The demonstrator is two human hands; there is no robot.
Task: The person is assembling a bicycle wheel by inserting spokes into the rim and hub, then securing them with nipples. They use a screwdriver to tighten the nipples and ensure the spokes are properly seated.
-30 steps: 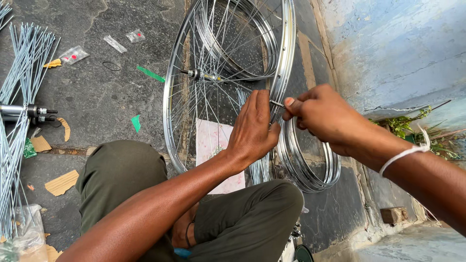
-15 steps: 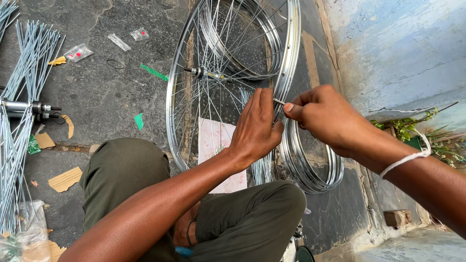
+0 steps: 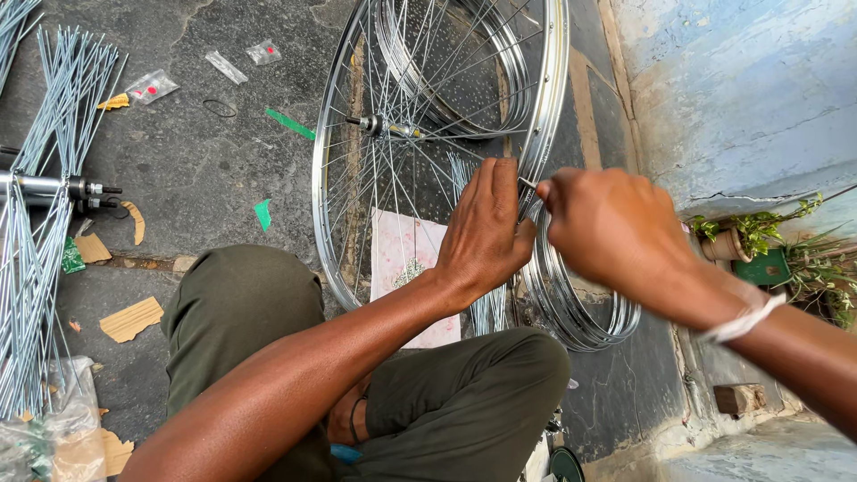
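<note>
- Lying far left on the pavement: loose spokes (image 3: 40, 223); clear bags (image 3: 49, 437), contents unclear.
- Small clear packet (image 3: 152, 87) holding red bits.
- Spoked wheel (image 3: 357, 98), centre, upright, hub (image 3: 379, 125) mid-frame.
- Left hand (image 3: 486, 232), fingers flat against the rim.
- Right hand (image 3: 607, 223), fingers pinched closed at the rim; held item hidden.
- Plant pot (image 3: 723, 243) holding greenery, by the wall.

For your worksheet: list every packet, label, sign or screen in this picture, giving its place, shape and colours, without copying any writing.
Small clear packet, ground at upper left near the loose spokes: flat plastic bag, red spot inside.
Second clear packet, ground left of the wheel's top: small, squarish, red spot.
Third clear packet, between them: narrow, see-through.
No signs or screens show.
</note>
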